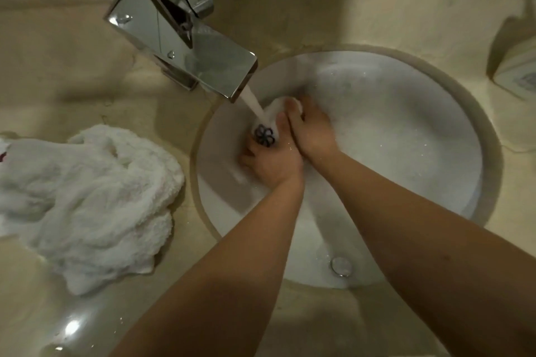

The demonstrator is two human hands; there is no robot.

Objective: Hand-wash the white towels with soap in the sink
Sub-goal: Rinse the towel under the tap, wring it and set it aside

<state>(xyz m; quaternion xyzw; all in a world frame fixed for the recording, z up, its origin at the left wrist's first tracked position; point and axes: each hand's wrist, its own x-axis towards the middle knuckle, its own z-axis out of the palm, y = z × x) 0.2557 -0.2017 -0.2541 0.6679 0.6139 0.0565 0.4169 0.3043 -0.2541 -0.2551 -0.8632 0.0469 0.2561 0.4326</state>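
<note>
**Both hands on a towel under the running tap**

Both of our hands are down in the sink (pixel 420 113) right now, and they are busy. Our left hand (pixel 272 159) curls its fingers round a small white towel (pixel 272 113), and our right hand (pixel 311 130) closes over the same bundle from the other side, so the cloth is squeezed between the two. Water streams from the chrome faucet (pixel 185 49) straight onto it. A dark flower outline (pixel 264 135) shows on the cloth between our fingers; that is the only mark on it, and we can read no lettering.

How far along are we? We judge this one to be mid-wash or mid-rinse: the basin looks wet and faintly sudsy, though we cannot make out any bar or bottle of soap. Over on the tabletop (pixel 87 81), to the left of the sink, lies a heap of white towels (pixel 87 197), and we cannot tell whether those are finished or still waiting.

At the right edge sits a small pale box (pixel 519 69), too blurred for any brand or writing to be read.
</note>
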